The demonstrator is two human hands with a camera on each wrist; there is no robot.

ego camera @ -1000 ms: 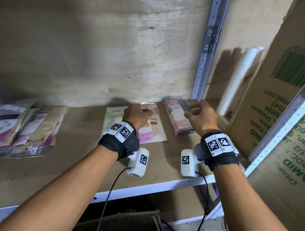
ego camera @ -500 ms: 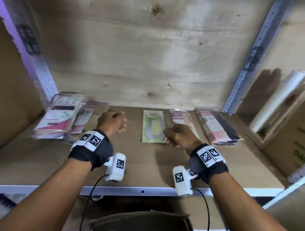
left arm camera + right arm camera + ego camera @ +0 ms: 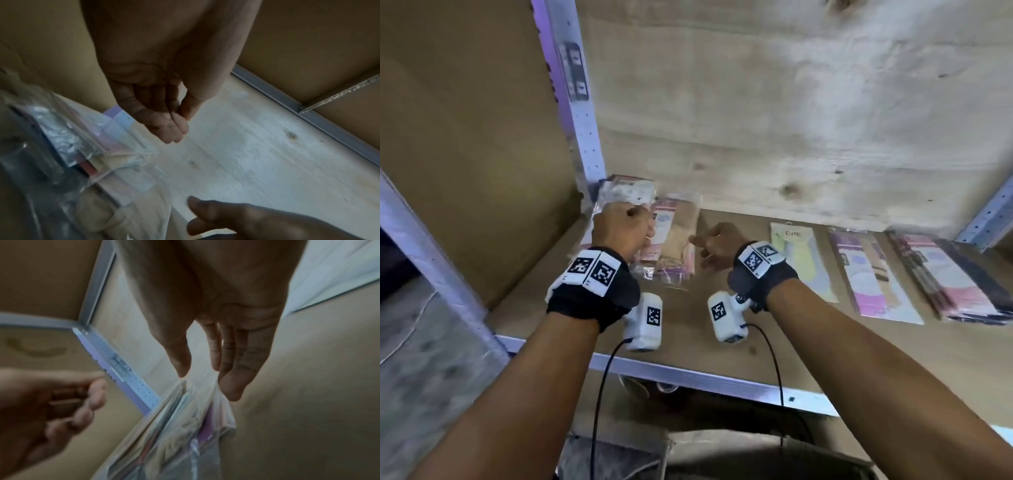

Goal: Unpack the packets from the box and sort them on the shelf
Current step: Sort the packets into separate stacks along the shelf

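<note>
— Nearest the body?
— A metal front rail (image 3: 688, 375) edging the shelf (image 3: 774, 346). Just past it, both wrists over the board, each in a black band with a white camera block hanging below.

— And the left hand (image 3: 619, 226)?
— Balled up over the near left part of a pile of packets (image 3: 674, 246). From the left wrist view, fingers (image 3: 172, 128) curled in, thumb tip resting against them, nothing visible between. Pile (image 3: 68, 134) just beside the knuckles there, not in the grasp.

— The right hand (image 3: 717, 245)?
— Loose and spread, just right of the same pile. From the right wrist view, fingers (image 3: 230, 386) nearly straight and pointing down at the clear plastic top edge of the pile (image 3: 176, 426). Touching or only close: hard to tell through the blur. Thumb apart from the fingers, holding nothing.

— Where exactly on the shelf?
— Far left back corner, against the perforated metal post (image 3: 582, 113). Clear bags, pink and beige inside, overlapping unevenly.

— Farther along?
— To the right, well apart from both hands, a green packet (image 3: 804, 260), then a pink packet (image 3: 869, 277), then a thicker stack of packets (image 3: 955, 281), all flat, side by side.

— And behind?
— A pale plywood back wall (image 3: 791, 120).
</note>
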